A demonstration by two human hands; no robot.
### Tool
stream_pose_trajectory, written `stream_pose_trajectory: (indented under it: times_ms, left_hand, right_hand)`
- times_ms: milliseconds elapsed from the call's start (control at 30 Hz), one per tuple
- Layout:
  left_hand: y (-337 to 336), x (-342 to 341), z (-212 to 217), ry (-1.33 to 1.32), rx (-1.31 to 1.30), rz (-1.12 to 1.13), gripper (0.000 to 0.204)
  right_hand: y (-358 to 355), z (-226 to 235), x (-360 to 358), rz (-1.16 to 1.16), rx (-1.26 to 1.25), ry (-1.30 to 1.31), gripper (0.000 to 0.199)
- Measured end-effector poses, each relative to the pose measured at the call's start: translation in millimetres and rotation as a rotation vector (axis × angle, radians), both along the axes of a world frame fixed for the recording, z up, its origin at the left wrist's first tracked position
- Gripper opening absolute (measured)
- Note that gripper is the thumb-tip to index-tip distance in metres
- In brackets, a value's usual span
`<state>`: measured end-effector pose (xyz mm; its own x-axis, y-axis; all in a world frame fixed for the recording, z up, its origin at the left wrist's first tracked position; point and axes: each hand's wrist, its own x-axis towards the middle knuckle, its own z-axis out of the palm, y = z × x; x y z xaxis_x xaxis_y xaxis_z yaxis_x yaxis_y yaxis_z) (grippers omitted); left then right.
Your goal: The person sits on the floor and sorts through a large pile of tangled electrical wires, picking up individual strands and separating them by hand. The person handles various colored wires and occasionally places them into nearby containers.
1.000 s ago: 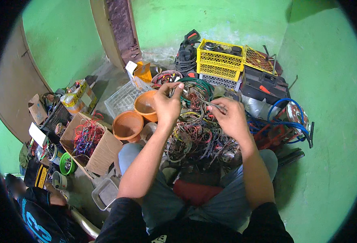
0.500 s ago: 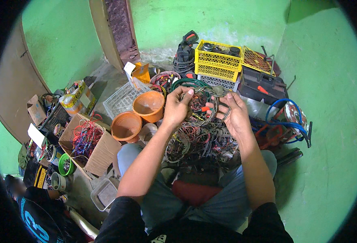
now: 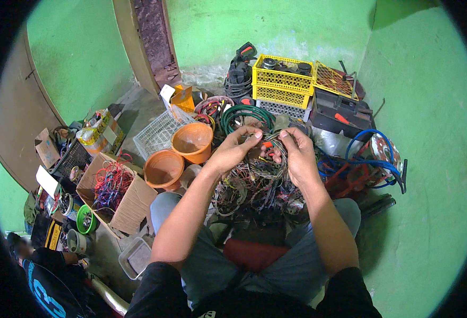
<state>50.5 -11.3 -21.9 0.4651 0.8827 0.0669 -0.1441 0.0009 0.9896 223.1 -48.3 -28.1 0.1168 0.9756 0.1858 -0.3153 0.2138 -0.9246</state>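
A dark, twisted cable (image 3: 271, 137) is stretched between my two hands above a heap of tangled wires (image 3: 254, 193). My left hand (image 3: 237, 150) pinches one part of it between thumb and fingers. My right hand (image 3: 299, 157) grips another part, and a loop hangs below it beside the palm. The hands are close together, with only a short length of cable between them. Just behind them lies a coil of green hose (image 3: 248, 110). Fingers and the heap partly hide the cable.
Two orange pots (image 3: 164, 168) stand left of the heap, by a white basket (image 3: 155, 132) and a cardboard box (image 3: 133, 208) of coloured wires. Yellow crates (image 3: 281, 90) and a black toolbox (image 3: 333, 108) are behind. Blue hose (image 3: 374, 161) lies right. A person (image 3: 50, 278) sits lower left.
My hands have come closer together, and my right hand has turned inward, its fingers closing on the cable. The loop now hangs nearer to the right palm.
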Motion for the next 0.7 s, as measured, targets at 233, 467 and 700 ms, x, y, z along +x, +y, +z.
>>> stream_pose_trajectory:
  times_ms: [233,467,700]
  left_hand:
    - [4,2,3,0.243,0.615,0.101,0.025]
    - [-1,-8,9,0.271,0.493,0.022,0.024]
    - [-15,-7,23,0.171,0.307,-0.002,0.02]
  right_hand:
    - [-6,9,4,-0.009,0.047,-0.187,0.013]
    - [-13,34,35,-0.028,0.083,-0.49,0.018]
    - [-7,29,37,-0.339,0.425,-0.825,0.015]
